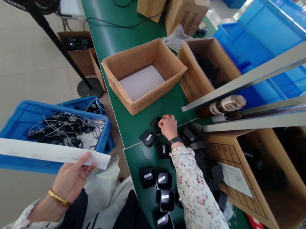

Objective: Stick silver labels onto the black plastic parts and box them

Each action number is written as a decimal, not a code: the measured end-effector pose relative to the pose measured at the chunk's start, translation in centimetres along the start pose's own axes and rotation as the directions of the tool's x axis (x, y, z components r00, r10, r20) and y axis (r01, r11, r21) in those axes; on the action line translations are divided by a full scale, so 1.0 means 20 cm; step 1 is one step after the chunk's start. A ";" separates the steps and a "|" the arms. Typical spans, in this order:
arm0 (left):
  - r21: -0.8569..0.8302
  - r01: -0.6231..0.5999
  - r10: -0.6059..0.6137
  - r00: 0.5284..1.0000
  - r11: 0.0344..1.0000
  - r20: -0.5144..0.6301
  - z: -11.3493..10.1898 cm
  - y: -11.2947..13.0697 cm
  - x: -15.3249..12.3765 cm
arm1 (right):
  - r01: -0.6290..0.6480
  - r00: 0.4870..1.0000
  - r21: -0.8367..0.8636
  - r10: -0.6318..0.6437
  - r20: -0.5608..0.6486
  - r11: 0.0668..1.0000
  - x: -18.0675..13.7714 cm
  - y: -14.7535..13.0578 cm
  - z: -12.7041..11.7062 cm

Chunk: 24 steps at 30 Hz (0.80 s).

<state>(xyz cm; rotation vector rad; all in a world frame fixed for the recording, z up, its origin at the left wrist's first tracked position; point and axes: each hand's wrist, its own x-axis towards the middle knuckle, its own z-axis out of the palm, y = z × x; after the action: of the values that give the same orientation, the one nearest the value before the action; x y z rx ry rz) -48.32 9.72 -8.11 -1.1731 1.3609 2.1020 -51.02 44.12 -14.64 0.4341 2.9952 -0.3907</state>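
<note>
A long white paper strip is pinched in my left hand, held out level above the blue crate at my left. My right hand reaches over the green table, its fingers closed around a small black plastic housing that is partly hidden by them. Just beside it lies another black housing with a white label, and a third labelled housing sits below the wrist. Nearer my body, several black square housings with white labels stand in a loose group, partly covered by my right sleeve.
An open cardboard box with white sheet inside stands ahead. A blue crate of black parts and cables is on the left, near a standing fan. Metal posts, a bottle and a large carton are at right.
</note>
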 end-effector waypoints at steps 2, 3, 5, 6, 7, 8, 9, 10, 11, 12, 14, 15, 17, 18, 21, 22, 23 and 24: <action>0.001 -0.004 0.004 1.000 1.000 -0.022 -0.02 0.01 0.01 | 0.028 1.000 -0.044 -0.027 0.004 0.999 0.00 -0.02 0.04; 0.000 -0.002 0.002 0.999 1.000 -0.035 -0.03 0.01 0.01 | 0.033 0.999 -0.061 -0.033 -0.003 0.998 0.00 -0.02 0.06; -0.005 0.002 -0.002 0.999 1.000 -0.052 -0.04 0.01 0.01 | 0.033 0.999 -0.088 -0.036 -0.026 0.996 -0.01 -0.03 0.08; -0.008 0.005 -0.006 0.998 1.000 -0.055 -0.04 0.01 0.01 | 0.030 0.999 -0.097 -0.034 -0.041 0.995 -0.02 -0.03 0.10; -0.011 0.009 -0.009 0.999 1.000 -0.054 -0.03 0.01 0.01 | 0.027 0.998 -0.104 -0.032 -0.053 0.994 -0.03 -0.03 0.10; -0.009 0.012 -0.012 0.999 1.000 -0.052 -0.03 0.00 0.01 | 0.022 0.997 -0.109 -0.029 -0.065 0.994 -0.03 -0.04 0.11; -0.005 0.015 -0.015 0.999 1.000 -0.050 -0.03 -0.01 0.01 | 0.016 0.997 -0.111 -0.024 -0.077 0.994 -0.03 -0.04 0.12; 0.001 0.015 -0.015 0.999 1.000 -0.048 -0.03 -0.02 0.01 | 0.007 0.996 -0.110 -0.017 -0.090 0.994 -0.03 -0.04 0.12; 0.007 0.017 -0.017 0.999 1.000 -0.047 -0.03 -0.03 0.02 | -0.004 0.994 -0.108 -0.007 -0.106 0.994 -0.03 -0.04 0.11; 0.013 0.018 -0.017 0.999 1.000 -0.044 -0.03 -0.04 0.02 | -0.016 0.993 -0.107 0.003 -0.122 0.994 -0.03 -0.04 0.10; 0.024 0.019 -0.018 0.999 1.000 -0.031 -0.03 -0.05 0.02 | -0.070 0.980 -0.086 0.052 -0.194 0.994 -0.05 -0.03 0.06; 0.028 0.018 -0.018 1.000 0.999 -0.021 -0.02 -0.06 0.02 | -0.115 0.966 -0.054 0.099 -0.238 0.992 -0.07 -0.03 0.03; 0.038 0.012 -0.012 1.000 0.999 -0.008 -0.02 -0.06 0.02 | -0.207 0.932 0.031 0.207 -0.296 0.978 -0.15 -0.05 -0.01; 0.041 0.010 -0.009 1.000 0.999 -0.006 -0.02 -0.06 0.02 | -0.244 0.920 0.069 0.253 -0.301 0.967 -0.21 -0.06 -0.03; 0.050 0.020 -0.020 1.000 0.999 -0.006 -0.01 -0.07 0.02 | -0.294 0.932 0.082 0.305 -0.198 0.952 -0.41 -0.16 -0.01; 0.052 0.029 -0.029 1.000 0.998 -0.002 -0.01 -0.07 0.02 | -0.308 0.938 0.060 0.314 -0.149 0.949 -0.46 -0.20 0.01; 0.055 0.036 -0.036 0.999 0.998 0.005 -0.01 -0.08 0.02 | -0.328 0.939 0.036 0.330 -0.101 0.944 -0.49 -0.24 0.04; 0.060 0.041 -0.042 0.999 0.997 0.015 0.00 -0.08 0.03 | -0.346 0.936 0.011 0.346 -0.065 0.938 -0.51 -0.27 0.06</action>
<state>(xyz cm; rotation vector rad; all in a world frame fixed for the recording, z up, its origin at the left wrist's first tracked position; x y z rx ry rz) -47.53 10.34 -9.40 -1.1482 1.3703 2.0236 -42.81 36.08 -13.30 0.9725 2.8943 -0.3469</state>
